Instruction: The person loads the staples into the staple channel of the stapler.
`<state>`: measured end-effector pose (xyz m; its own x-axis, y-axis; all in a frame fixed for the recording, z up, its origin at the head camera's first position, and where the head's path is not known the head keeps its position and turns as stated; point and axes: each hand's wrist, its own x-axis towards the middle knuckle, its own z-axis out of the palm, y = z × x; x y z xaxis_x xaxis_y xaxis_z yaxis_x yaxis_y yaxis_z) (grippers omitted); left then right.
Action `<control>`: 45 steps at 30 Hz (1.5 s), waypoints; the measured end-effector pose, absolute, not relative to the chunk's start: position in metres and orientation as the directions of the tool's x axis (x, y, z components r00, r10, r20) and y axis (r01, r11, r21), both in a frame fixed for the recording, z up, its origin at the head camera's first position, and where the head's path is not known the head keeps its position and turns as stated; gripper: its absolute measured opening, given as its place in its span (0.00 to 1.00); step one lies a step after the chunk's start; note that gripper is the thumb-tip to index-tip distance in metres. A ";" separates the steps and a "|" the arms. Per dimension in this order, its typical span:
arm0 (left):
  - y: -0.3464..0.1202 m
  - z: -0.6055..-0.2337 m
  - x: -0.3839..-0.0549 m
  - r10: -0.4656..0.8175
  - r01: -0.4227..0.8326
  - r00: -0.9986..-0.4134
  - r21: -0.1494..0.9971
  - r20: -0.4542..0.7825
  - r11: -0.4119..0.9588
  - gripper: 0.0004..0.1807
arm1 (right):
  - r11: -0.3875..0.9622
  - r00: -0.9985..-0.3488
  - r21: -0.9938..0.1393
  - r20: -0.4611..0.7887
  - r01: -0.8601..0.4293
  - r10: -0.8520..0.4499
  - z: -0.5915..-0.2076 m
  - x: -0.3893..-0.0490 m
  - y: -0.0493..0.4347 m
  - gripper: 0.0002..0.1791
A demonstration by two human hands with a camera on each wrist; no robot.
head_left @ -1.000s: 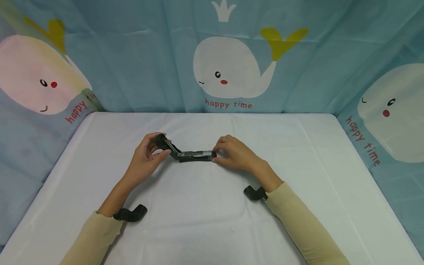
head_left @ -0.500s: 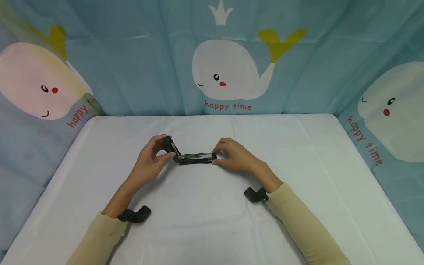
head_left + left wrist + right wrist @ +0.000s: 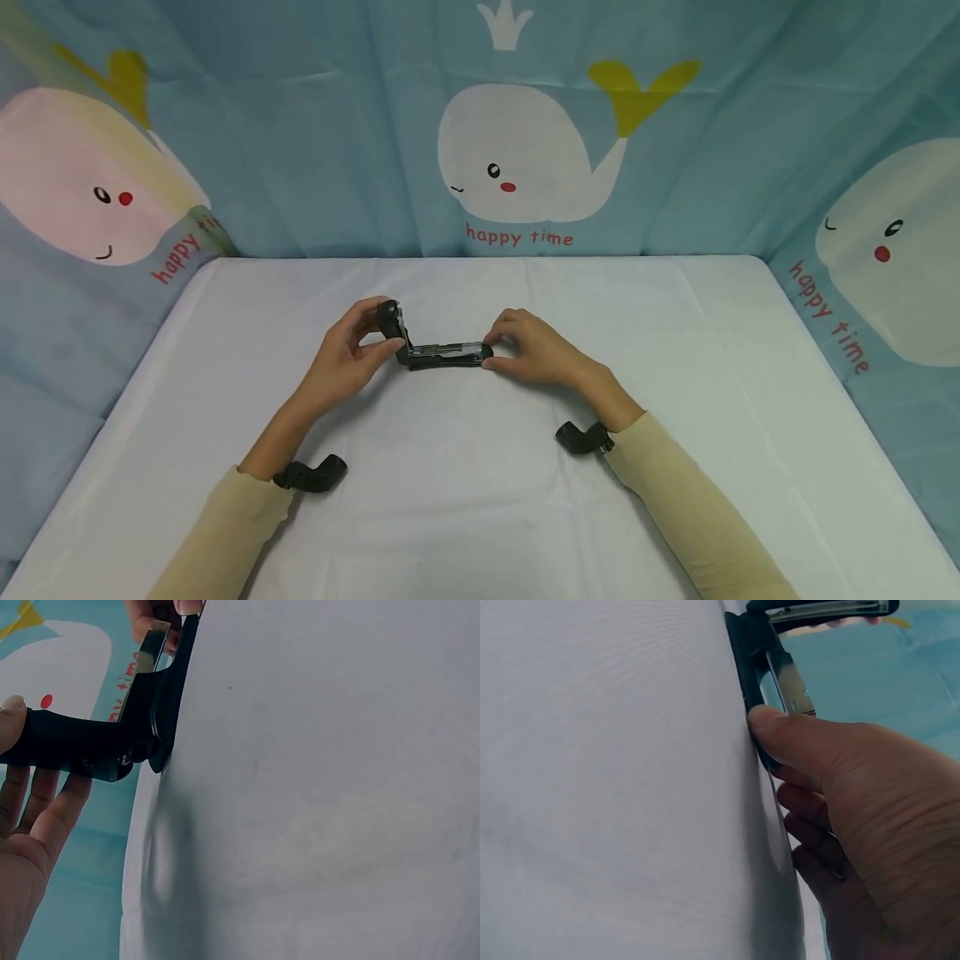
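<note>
Pinching the raised cover [image 3: 71,741] of an opened black stapler [image 3: 446,362] in the left grip [image 3: 341,358], and the end of its base [image 3: 742,660] in the right grip [image 3: 542,350]. Folded open in an L, near the middle of the white-clothed counter [image 3: 450,483].

The black stapler [image 3: 444,357] blocks the gap between the left hand [image 3: 341,358] and the right hand [image 3: 538,348]; its end by the left hand sticks up. Behind the hands, toward the person, the white table [image 3: 450,508] has room, but two black wrist pieces [image 3: 313,475] poke in there. Past the hands is more room, then a blue cloth [image 3: 330,167].
</note>
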<state>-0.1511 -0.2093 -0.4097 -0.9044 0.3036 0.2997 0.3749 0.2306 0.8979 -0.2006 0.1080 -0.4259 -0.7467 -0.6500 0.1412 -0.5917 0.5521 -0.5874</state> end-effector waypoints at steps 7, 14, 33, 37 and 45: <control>-0.205 -0.407 -0.154 0.316 0.397 -0.897 0.880 0.310 0.262 0.30 | 0.534 -0.753 -0.614 0.157 -0.581 -0.639 -0.427 -0.203 0.110 0.15; -0.206 -0.404 -0.153 0.319 0.383 -0.909 0.839 0.268 0.388 0.31 | 0.552 -0.762 -0.618 0.123 -0.560 -0.636 -0.428 -0.199 0.108 0.13; -0.199 -0.396 -0.158 0.378 0.421 -0.889 0.788 0.259 0.450 0.31 | 0.600 -0.768 -0.555 0.115 -0.576 -0.631 -0.425 -0.200 0.107 0.15; -0.192 -0.397 -0.162 0.424 0.451 -0.867 0.773 0.261 0.446 0.31 | 0.583 -0.762 -0.564 0.136 -0.585 -0.633 -0.427 -0.202 0.108 0.15; -0.186 -0.395 -0.163 0.426 0.471 -0.863 0.736 0.271 0.486 0.30 | 0.571 -0.750 -0.557 0.154 -0.604 -0.643 -0.427 -0.204 0.108 0.14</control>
<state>-0.1634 -0.1859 -0.3948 -0.8630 0.4265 0.2708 0.4712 0.4861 0.7360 -0.2036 0.1075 -0.4271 -0.7499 -0.6434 0.1539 -0.6037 0.5705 -0.5568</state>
